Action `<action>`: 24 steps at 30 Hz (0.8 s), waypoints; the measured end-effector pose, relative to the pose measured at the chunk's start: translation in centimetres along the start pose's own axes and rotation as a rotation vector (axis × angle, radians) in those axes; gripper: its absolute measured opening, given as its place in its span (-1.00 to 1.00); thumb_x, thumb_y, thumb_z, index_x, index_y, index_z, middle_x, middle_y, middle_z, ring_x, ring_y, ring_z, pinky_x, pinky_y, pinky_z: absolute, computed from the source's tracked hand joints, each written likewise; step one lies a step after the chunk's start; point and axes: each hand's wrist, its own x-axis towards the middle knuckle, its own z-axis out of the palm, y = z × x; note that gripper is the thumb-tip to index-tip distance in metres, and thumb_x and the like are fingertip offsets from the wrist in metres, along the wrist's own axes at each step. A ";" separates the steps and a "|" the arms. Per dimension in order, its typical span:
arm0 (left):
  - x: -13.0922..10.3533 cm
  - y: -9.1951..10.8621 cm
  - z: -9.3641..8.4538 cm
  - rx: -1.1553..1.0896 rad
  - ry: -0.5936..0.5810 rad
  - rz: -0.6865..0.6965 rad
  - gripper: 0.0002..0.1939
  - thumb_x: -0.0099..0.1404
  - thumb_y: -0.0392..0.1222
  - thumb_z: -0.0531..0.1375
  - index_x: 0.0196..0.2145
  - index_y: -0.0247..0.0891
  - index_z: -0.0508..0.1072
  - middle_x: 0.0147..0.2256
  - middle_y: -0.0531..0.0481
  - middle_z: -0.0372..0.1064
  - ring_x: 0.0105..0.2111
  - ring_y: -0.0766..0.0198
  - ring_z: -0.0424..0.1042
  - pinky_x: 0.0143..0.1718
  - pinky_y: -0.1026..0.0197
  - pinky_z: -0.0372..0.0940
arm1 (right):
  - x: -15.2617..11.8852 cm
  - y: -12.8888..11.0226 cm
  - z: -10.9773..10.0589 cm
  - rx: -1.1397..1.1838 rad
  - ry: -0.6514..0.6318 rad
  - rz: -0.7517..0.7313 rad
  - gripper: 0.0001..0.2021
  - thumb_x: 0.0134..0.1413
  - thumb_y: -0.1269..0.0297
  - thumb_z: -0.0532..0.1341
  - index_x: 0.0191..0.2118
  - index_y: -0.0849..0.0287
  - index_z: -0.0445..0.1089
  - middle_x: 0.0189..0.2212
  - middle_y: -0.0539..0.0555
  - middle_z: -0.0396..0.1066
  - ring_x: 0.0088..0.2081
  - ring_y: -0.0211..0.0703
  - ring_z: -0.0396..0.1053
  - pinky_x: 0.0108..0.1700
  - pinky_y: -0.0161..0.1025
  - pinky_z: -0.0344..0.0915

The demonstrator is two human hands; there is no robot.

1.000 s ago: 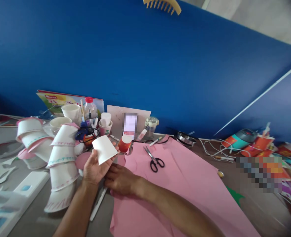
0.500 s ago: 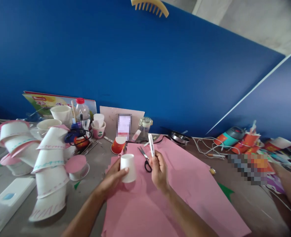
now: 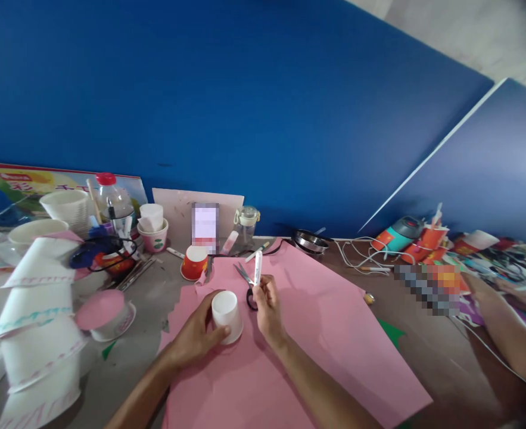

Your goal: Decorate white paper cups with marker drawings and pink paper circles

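Over the pink paper point(image 3: 334, 322), my left hand point(image 3: 199, 333) grips a white paper cup point(image 3: 225, 314) by its side, thumb across the front. The cup's narrow end faces up and tilts toward me. A white marker point(image 3: 258, 268) stands upright in the closed fingers of my right hand point(image 3: 269, 307), a short way right of the cup. Black-handled scissors point(image 3: 244, 275) lie on the paper just behind my right hand, their handles partly hidden by it.
Joined white cups point(image 3: 39, 322) fill the left side. A red cup point(image 3: 194, 263), a glass jar point(image 3: 246, 223) and a bottle point(image 3: 113, 199) stand at the back. A black-rimmed round dish point(image 3: 310, 241) and cables lie back right. Another person's arm point(image 3: 504, 316) rests far right.
The view has shifted, moving most things left. The white cup has tipped so that its end shows more. The marker stays in my right hand, a little nearer the cup.
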 end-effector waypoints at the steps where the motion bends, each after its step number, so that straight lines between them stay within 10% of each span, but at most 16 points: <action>1: -0.1 -0.1 0.0 0.010 -0.010 0.000 -0.27 0.10 -0.02 0.31 0.16 -0.32 0.19 0.12 -0.31 0.28 0.11 -0.08 0.27 0.15 -0.05 0.14 | 0.2 0.0 -0.2 0.018 0.010 0.017 -0.75 0.18 0.03 0.14 -0.25 0.12 0.24 -0.52 -0.11 0.17 -0.57 -0.35 0.10 -0.54 -0.39 0.12; 8: -0.5 -0.6 -0.7 -0.135 0.008 0.128 -0.46 0.31 0.14 0.07 0.14 -0.19 0.29 0.16 -0.25 0.27 0.19 -0.05 0.21 0.16 -0.04 0.13 | 0.6 -0.1 -0.7 0.163 0.015 0.108 -0.76 0.14 0.04 0.20 -0.29 0.10 0.25 -0.52 -0.11 0.17 -0.57 -0.35 0.10 -0.53 -0.37 0.12; 18: -1.1 1.9 -0.2 0.326 0.241 0.602 -0.68 0.26 -0.18 0.23 -0.02 -0.17 0.39 -0.11 -0.15 0.43 -0.04 0.08 0.36 0.04 0.01 0.22 | -2.0 -5.4 0.7 0.105 -0.233 -0.134 -0.90 0.14 0.23 0.24 -0.30 0.14 0.39 -0.42 0.01 0.31 -0.39 -0.23 0.26 -0.32 -0.27 0.24; 24: -1.8 3.4 0.3 0.528 0.248 0.716 -0.79 0.31 -0.32 0.11 -0.12 -0.17 0.44 -0.33 -0.07 0.46 -0.25 0.14 0.41 0.01 -0.05 0.23 | -2.7 -6.7 0.9 0.061 -0.331 -0.122 -0.73 0.09 0.01 0.25 -0.32 0.14 0.43 -0.45 0.03 0.32 -0.45 -0.21 0.25 -0.42 -0.26 0.22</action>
